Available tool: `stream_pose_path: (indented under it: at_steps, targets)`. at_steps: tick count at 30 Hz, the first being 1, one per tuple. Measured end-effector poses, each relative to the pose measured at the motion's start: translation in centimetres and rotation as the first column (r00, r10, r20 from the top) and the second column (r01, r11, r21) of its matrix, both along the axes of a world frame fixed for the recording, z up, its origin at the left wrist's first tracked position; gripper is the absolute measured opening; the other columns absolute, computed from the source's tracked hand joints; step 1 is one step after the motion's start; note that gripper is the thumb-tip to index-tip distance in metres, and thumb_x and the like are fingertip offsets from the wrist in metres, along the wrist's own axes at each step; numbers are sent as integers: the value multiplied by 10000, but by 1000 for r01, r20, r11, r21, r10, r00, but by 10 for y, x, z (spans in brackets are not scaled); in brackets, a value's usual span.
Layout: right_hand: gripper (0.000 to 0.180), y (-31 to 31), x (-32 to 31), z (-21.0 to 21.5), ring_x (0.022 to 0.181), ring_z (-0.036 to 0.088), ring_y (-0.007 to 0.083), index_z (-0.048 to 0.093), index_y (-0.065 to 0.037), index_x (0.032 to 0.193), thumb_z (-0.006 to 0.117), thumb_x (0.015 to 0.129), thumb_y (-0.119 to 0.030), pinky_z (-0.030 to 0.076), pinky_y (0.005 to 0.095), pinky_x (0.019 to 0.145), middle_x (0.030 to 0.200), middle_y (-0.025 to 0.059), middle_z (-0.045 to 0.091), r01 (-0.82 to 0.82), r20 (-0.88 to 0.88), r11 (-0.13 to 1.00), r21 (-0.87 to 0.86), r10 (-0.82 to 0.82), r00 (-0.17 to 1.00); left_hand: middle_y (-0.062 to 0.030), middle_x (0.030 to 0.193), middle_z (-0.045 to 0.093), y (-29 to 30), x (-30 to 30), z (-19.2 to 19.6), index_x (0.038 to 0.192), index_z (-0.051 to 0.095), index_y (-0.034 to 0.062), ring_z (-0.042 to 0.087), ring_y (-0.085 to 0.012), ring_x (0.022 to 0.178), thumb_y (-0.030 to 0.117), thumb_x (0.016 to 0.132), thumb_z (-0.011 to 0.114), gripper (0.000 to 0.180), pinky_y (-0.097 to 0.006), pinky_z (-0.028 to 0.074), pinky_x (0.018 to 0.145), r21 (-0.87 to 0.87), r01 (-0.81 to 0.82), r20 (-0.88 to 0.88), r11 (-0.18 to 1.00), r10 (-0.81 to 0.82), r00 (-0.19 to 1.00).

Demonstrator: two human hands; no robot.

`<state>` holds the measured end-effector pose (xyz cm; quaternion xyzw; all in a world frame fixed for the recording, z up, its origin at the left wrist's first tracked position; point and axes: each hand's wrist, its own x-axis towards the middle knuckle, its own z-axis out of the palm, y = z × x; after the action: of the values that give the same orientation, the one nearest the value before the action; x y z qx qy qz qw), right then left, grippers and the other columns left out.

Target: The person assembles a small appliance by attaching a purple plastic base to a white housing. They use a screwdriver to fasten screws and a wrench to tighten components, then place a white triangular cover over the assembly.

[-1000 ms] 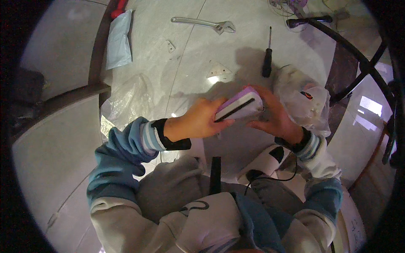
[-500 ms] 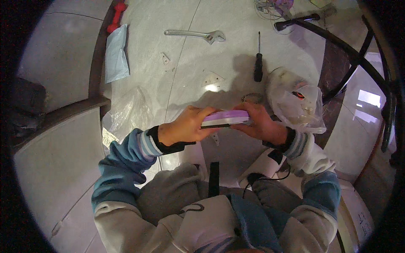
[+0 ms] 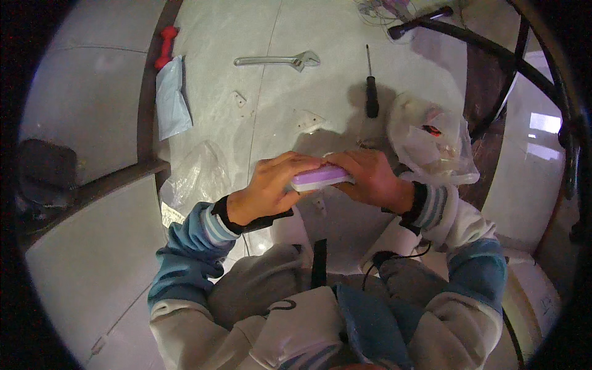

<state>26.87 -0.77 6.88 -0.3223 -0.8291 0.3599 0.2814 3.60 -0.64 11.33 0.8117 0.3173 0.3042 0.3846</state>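
Gripping a small purple-and-white block [image 3: 322, 177] from both ends, the left hand [image 3: 268, 185] and right hand [image 3: 379, 179] hold it above the floor, in front of the torso. The left fingers reach along the block's far edge, while the left thumb sits at its near left corner. The right fingers curl over the far right end; the right thumb is mostly hidden, so its exact contact cannot be told. Between the hands the middle of the block shows, purple layer above white, tilted slightly with its right end higher in view. Beyond the hands, a white triangular plate [image 3: 308, 120] lies on the floor [image 3: 333, 28], with a silver adjustable wrench [image 3: 271, 61] farther off and a black-handled screwdriver [image 3: 371, 102] to the right. A clear plastic bag [image 3: 200, 176] lies near the left wrist; a translucent bag [image 3: 456, 151] with pale contents rests beyond the right one.
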Motion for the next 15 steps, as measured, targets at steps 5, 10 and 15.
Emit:
stream_pose_path:
  at_steps: [5, 10, 15]
  targets:
    - [473, -5, 1, 11, 765, 646, 308, 577, -66, 1071, 796, 664, -166, 512, 384, 653, 879, 117, 651, 30, -20, 999, -15, -30, 999, -183, 1033, 659, 0, 0, 9, 1111, 575, -5, 669, -307, 906, 50, 741, 748, 412, -343, 547, 743, -51, -7, 21, 999, 8, 1000]
    - [418, -4, 2, 16, 787, 634, 312, 533, -72, 1067, 717, 709, -186, 502, 421, 622, 877, 111, 617, 5, 24, 997, -71, -3, 1000, -207, 1044, 661, 2, 1, 6, 1121, 549, -15, 666, -325, 943, 74, 765, 742, 415, -375, 540, 791, -93, 19, 24, 995, -17, 1000]
    - [410, -3, 6, 19, 765, 630, 317, 524, -74, 1065, 708, 714, -180, 492, 436, 602, 846, 113, 610, -14, 73, 998, -55, 18, 997, -179, 1056, 666, 7, 0, 8, 1111, 556, 2, 667, -317, 941, 92, 752, 761, 424, -373, 540, 783, -122, 55, -21, 991, -58, 998]
